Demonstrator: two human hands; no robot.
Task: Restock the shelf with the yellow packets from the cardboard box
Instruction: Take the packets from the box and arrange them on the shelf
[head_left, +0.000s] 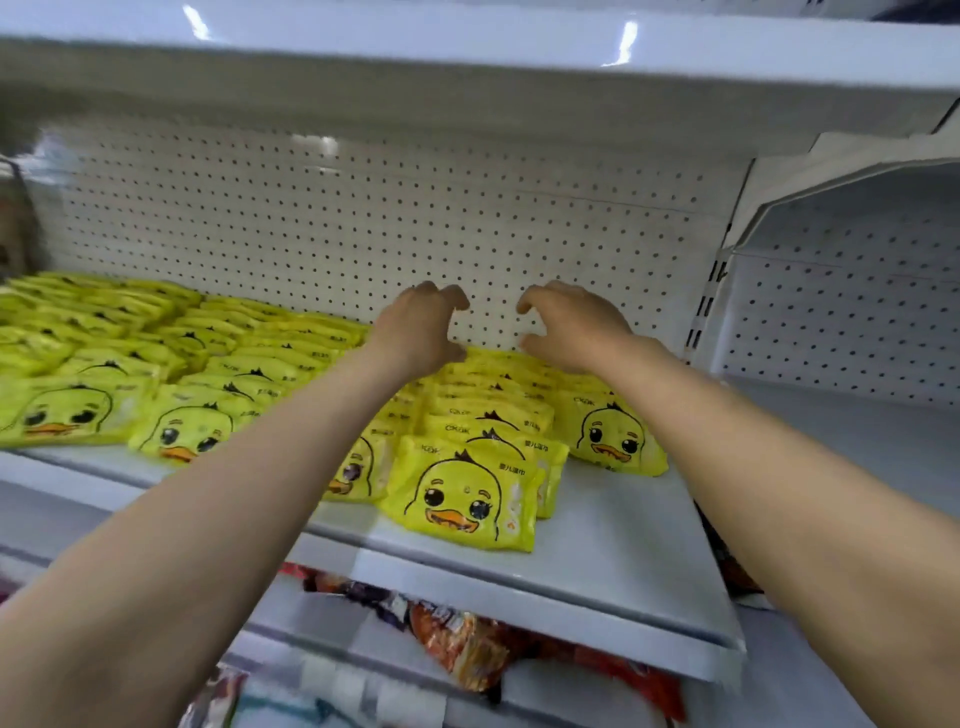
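Yellow packets printed with a duck face lie in several overlapping rows on the white shelf (613, 540). The nearest packet (467, 496) lies at the front of a middle row. Both my arms reach deep over the rows. My left hand (423, 325) and my right hand (569, 325) hover at the back, just above the rearmost packets, fingers loosely curled and facing each other. Neither hand holds anything. The cardboard box is not in view.
A white pegboard back wall (363, 223) stands behind the rows. Another shelf board (467, 67) hangs overhead. The shelf's right end is bare beside the right row (613, 436). Red and orange snack bags (467, 644) fill the shelf below. A neighbouring bay (841, 322) stands right.
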